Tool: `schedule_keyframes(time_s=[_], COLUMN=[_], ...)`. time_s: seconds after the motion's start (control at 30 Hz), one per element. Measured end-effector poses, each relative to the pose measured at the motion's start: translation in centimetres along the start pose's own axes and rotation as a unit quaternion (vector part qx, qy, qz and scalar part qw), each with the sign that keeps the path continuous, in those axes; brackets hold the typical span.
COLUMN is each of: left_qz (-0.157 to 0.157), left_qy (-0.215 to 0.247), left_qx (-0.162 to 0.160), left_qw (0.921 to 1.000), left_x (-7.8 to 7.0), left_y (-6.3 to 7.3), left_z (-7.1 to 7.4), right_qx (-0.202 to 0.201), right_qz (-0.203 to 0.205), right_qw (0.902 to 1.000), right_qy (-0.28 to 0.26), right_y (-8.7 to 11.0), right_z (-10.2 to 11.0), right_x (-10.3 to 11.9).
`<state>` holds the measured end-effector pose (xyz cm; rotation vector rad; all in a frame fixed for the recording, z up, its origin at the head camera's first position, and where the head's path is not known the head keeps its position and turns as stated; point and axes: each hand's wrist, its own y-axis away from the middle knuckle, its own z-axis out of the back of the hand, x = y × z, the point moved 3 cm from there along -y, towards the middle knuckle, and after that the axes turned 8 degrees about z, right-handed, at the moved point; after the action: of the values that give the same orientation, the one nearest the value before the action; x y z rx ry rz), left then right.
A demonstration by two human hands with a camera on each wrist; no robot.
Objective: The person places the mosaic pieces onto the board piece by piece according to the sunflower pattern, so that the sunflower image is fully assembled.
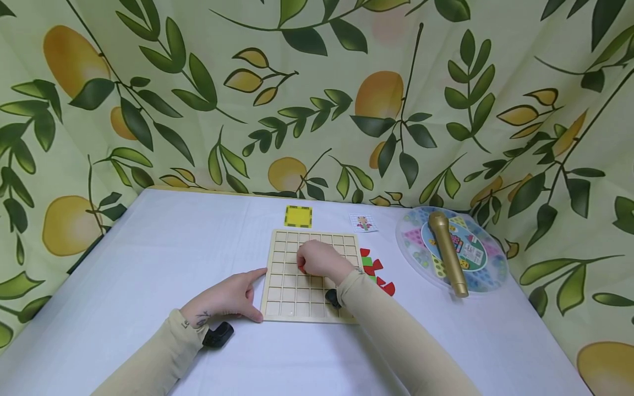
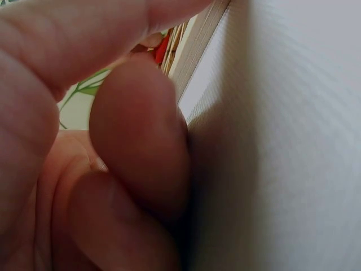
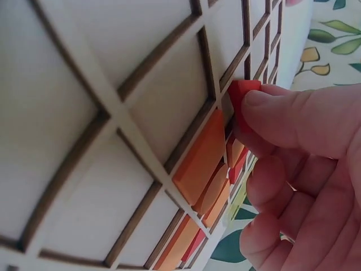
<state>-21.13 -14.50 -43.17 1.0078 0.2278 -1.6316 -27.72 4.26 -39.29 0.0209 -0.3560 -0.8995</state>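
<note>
Red piece pinched by right hand, could be jammed if tilted; board touched, 8 o'clock, by spread left hand.

We are looking down at a table draped in white cloth, a thin tan strip showing along the left of its far edge. Near the middle, a square wooden grid board is lying flat on the cloth. Just beyond it we are seeing a yellow square and, farther right, a small picture card. Red pieces and green pieces are clustering beside the board's right edge. Toward the far right corner, a round, patterned, partly see-through disc is resting.
</note>
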Motion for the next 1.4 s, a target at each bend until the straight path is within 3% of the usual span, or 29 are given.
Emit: schedule_keyframes(time_s=[0.33, 0.6, 0.8, 1.23, 1.4], left_qz=[0.000, 0.004, -0.003, -0.002, 0.000], left_qy=[0.000, -0.002, -0.006, -0.008, -0.003], left_qx=[-0.001, -0.004, -0.002, -0.005, -0.003], left_qw=[1.0000, 1.0000, 1.0000, 1.0000, 1.0000], left_x=[-0.1, -0.1, 0.0, -0.2, -0.2], left_y=[0.1, 0.0, 0.0, 0.0, 0.0], left_z=[0.0, 0.1, 0.0, 0.1, 0.0], right_qx=[-0.007, -0.030, -0.005, -0.015, -0.035], right_qz=[0.013, -0.028, -0.016, -0.014, -0.023], right_qw=[0.9993, 0.9988, 0.9996, 0.9998, 0.9982], right_qy=[0.035, -0.027, -0.023, -0.009, -0.044], right_y=[0.4, 0.9, 0.8, 0.8, 1.0], right_z=[0.0, 0.8, 0.2, -0.3, 0.4], right_x=[0.4, -0.6, -0.8, -0.8, -1.2])
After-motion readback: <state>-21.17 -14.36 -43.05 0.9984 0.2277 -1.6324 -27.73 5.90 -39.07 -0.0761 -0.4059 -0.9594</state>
